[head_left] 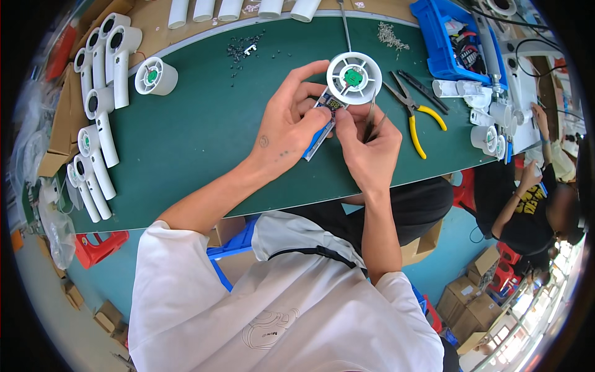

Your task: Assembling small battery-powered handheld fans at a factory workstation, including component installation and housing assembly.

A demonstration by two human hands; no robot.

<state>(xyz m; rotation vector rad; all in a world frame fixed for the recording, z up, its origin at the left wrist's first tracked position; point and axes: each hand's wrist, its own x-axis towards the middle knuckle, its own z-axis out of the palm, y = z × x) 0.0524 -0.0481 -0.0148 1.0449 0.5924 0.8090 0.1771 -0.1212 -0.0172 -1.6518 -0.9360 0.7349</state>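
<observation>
A white round fan housing (372,64) with a green circuit board (353,77) at its hub sits between my hands over the table. Below it runs an open handle part (315,144) with a blue battery-like piece and a small dark display board (335,103). My left hand (291,118) is closed around this handle, its thumb pressing near the board. My right hand (370,146) is closed, thumb against the handle's other side, with metal tweezers (370,121) between its fingers, pointing up at the housing. What its hidden fingertips touch cannot be made out.
Yellow-handled pliers (413,113) and black tweezers (423,91) lie right. Screws are piled in silver (392,37) and black (238,49) heaps. A loose fan housing (156,76) and several white fan bodies (99,108) stand left. A blue bin (434,43) is far right; a co-worker (520,204) sits beyond.
</observation>
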